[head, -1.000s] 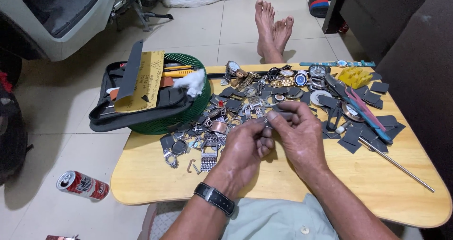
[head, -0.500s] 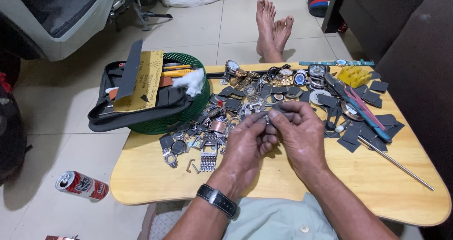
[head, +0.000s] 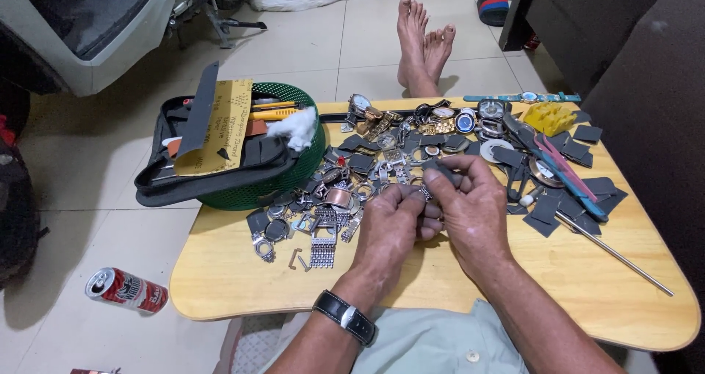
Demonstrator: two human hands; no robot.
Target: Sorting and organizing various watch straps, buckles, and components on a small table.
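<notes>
Nothing much has shifted since the earlier frames: both hands stay together over the middle of the surface (head: pixel 440 300), same pose, same small part between them.

Left hand (head: pixel 393 227), watch w/ black strap on its wrist, fingers curled in, pinching a small metal piece (head: pixel 425 192) at the fingertips. Right hand (head: pixel 470 205) touches it from the other side, thumb & forefinger closed on the same piece; a dark bit shows at its fingertips, too small to tell what. The piece sits between the two hands, just above the surface.

Just beyond the hands: heap of watch parts (head: pixel 396 142), cases, bracelets, dark pads. To the left of the left hand, a mesh band (head: pixel 321 250) lies flat. Further left, a green basket (head: pixel 294 172) w/ a black pouch (head: pixel 220 168) on top. Right of the right hand: blue & pink tools (head: pixel 569 175), and a thin metal rod (head: pixel 624 253). A can (head: pixel 126 289) lies on the floor, well apart to the left.
</notes>
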